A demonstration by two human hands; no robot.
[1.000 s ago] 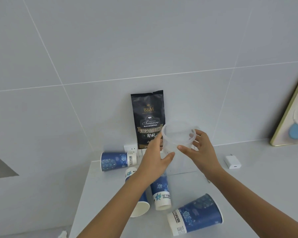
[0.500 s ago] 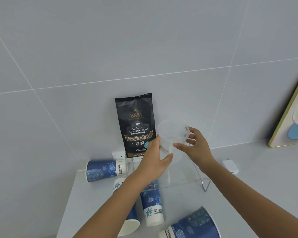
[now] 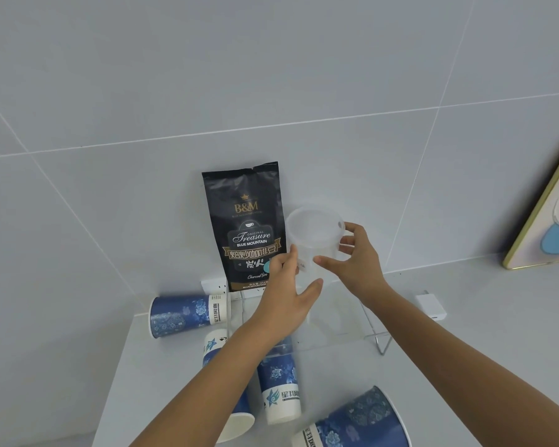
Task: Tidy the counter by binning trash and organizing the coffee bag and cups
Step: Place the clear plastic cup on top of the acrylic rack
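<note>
A black coffee bag (image 3: pixel 244 221) stands upright against the tiled wall on a clear raised shelf (image 3: pixel 342 330). Just right of it is a clear plastic cup (image 3: pixel 313 229), upright, mouth up. My left hand (image 3: pixel 288 295) holds its lower left side and my right hand (image 3: pixel 357 262) holds its right side, thumb in front and fingers at the rim. Several blue paper cups lie on their sides on the counter: one at the left (image 3: pixel 184 312), one partly under my left arm (image 3: pixel 215 345), one in the middle (image 3: pixel 279 393), one at the bottom edge (image 3: pixel 359 421).
A white charger (image 3: pixel 431 306) lies on the counter (image 3: pixel 481 333) to the right. A framed picture (image 3: pixel 549 208) leans on the wall at far right. A white socket (image 3: pixel 213 285) sits behind the bag. The counter's left edge drops off near the cups.
Both hands have carried the clear cup a little right, from overlapping the coffee bag's edge to beside it. The view has shifted slightly.
</note>
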